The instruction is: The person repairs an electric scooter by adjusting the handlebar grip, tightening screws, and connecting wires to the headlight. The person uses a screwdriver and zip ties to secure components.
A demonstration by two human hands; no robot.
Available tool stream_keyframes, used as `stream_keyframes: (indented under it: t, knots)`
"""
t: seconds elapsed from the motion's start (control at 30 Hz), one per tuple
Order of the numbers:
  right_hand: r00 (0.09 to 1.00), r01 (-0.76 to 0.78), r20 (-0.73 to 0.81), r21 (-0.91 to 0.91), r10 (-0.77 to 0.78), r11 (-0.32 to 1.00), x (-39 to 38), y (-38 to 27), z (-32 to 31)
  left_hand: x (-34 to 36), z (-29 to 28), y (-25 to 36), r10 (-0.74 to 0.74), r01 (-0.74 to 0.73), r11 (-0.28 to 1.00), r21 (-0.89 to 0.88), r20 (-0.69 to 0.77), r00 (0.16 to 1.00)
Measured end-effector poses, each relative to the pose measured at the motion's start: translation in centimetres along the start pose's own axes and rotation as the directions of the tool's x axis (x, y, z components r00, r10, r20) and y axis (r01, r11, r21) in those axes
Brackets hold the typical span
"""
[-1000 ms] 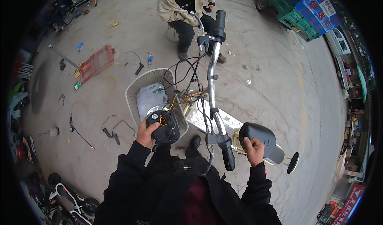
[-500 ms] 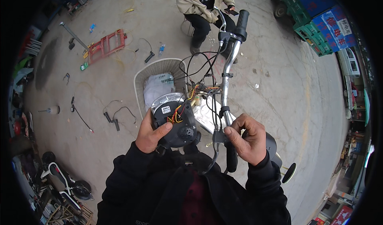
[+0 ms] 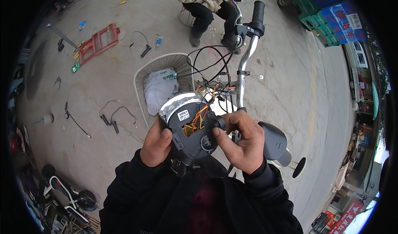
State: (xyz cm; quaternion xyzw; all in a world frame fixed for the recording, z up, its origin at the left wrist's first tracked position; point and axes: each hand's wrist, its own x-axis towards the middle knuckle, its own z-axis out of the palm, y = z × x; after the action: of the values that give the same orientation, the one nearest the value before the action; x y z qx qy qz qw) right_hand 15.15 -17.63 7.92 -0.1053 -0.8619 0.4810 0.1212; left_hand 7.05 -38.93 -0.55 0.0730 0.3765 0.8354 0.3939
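Note:
Between my hands is a black lamp housing (image 3: 183, 142) with a chrome rim, a white sticker and red and yellow wires out of its open back. My left hand (image 3: 156, 145) grips its left side. My right hand (image 3: 240, 140) is closed on its right side, thumb on a round black part (image 3: 217, 122). Behind it stand a chrome handlebar (image 3: 248, 55) with black grip and levers, tangled cables (image 3: 215, 84), and a pale mesh basket (image 3: 141, 80) holding white bags (image 3: 159, 91). A black seat (image 3: 271, 140) is at the right.
A seated person (image 3: 207, 8) holds a dark device ahead. A red frame (image 3: 101, 45) and loose cables (image 3: 114, 124) lie on the concrete. A scooter (image 3: 72, 192) is at lower left, a tricycle cart (image 3: 327, 18) at upper right, a van (image 3: 357, 60) behind it.
The lamp housing has moved right and turned in my hands. My right hand has come from near the seat, past the handlebar, onto the housing's right side.

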Motion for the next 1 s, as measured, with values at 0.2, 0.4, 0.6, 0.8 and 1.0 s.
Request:
stream_keyframes:
  t: [0.2,0.4,0.6,0.8,1.0]
  knots:
    - [0.989,-0.078,-0.123,0.021,0.080,0.997,-0.5,-0.2,2.4,0.3,-1.9,-1.1,-0.092,0.107,0.971,-0.212,0.083,0.992]
    - [0.951,-0.212,-0.201,0.122,0.233,0.970,-1.0,-1.5,4.8,0.0,-3.1,-0.3,-0.188,0.224,0.957,-0.185,0.191,0.963]
    - [0.976,-0.212,-0.024,0.125,0.216,0.969,-0.9,-2.1,3.3,0.9,-3.3,0.8,-0.260,0.285,0.947,-0.152,0.161,0.952]
    - [0.988,-0.147,0.051,0.104,0.143,0.984,0.2,-1.4,2.0,1.5,-2.4,1.3,-0.274,0.298,0.924,-0.240,0.132,0.953]
    - [0.987,-0.138,0.114,0.209,0.116,0.968,1.4,-0.2,0.6,2.1,-0.9,1.4,-0.213,0.222,0.958,-0.182,0.067,0.975]
